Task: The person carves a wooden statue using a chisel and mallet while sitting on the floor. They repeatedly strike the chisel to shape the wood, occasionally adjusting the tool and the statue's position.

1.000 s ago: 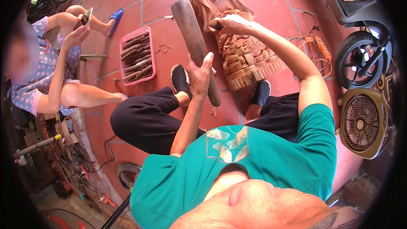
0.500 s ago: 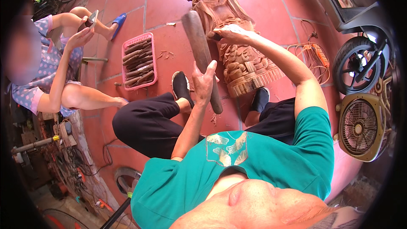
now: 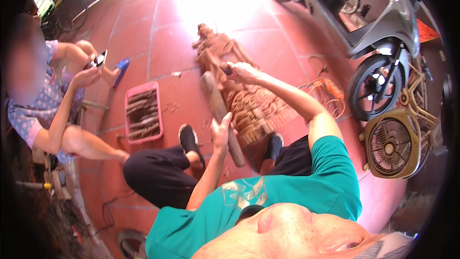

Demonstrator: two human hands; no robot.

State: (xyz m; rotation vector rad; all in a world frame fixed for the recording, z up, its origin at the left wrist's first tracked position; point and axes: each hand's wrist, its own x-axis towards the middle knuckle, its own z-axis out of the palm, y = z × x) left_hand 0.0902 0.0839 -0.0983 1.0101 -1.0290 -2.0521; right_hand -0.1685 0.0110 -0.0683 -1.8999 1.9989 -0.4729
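Note:
A carved wooden statue (image 3: 256, 110) lies on the tiled floor in front of me, its narrow top end pointing away. My left hand (image 3: 221, 132) is wrapped round the lower part of a long, thick wooden mallet (image 3: 214, 96), which slants along the statue's left side. Over the statue's middle, my right hand (image 3: 245, 73) is closed round a short dark tool (image 3: 225, 69), apparently a carving chisel; only its end shows, and its blade is hidden. My feet in dark shoes rest at the near end of the statue.
At left, a pink basket (image 3: 158, 110) holds several wooden-handled tools. Beside it a seated person (image 3: 52, 100) holds a phone (image 3: 100, 58). On the right are a motorbike (image 3: 378, 74), a box fan (image 3: 390, 146) and an orange cable (image 3: 333, 88). Wood chips lie on the floor.
My view has tilted up, so the statue, basket and fan sit lower and further left, and more of the motorbike shows. Both hands keep their holds.

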